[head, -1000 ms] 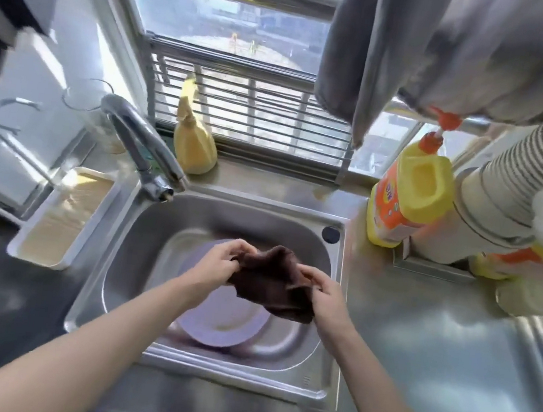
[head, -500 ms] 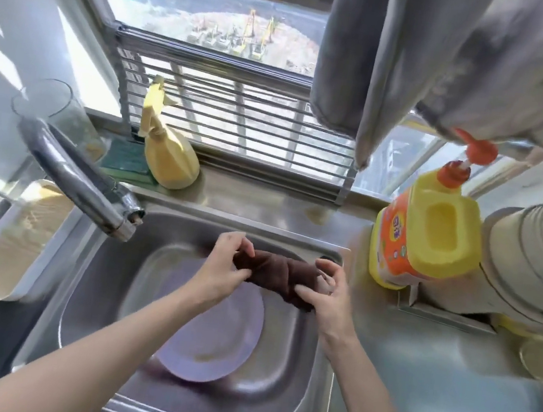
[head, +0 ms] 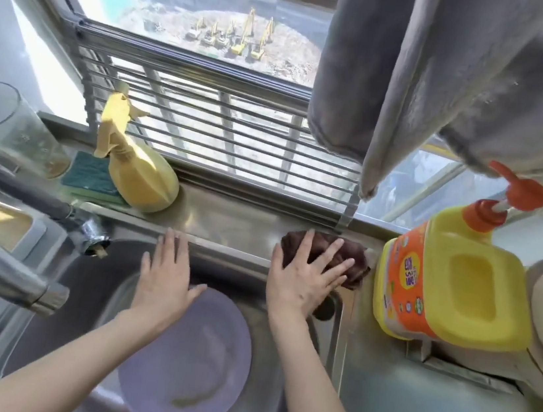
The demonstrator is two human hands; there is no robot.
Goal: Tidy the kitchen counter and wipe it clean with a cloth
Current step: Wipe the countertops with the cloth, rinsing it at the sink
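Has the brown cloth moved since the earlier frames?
Yes. The brown cloth was held over the sink basin; it now lies on the sink's back-right rim beside the yellow detergent jug, pressed under the right hand.

Two hands are seen at the sink [head: 337, 339]: the left hand [head: 164, 278] and the right hand [head: 302, 279]. One cloth [head: 356, 262], one plate [head: 187, 364] inside the sink, one tap [head: 0, 260], one spray bottle [head: 140, 171], one sponge [head: 89, 175], one glass [head: 13, 134] and one detergent jug [head: 453, 281] are counted. Two towels [head: 436, 72] are hung above.
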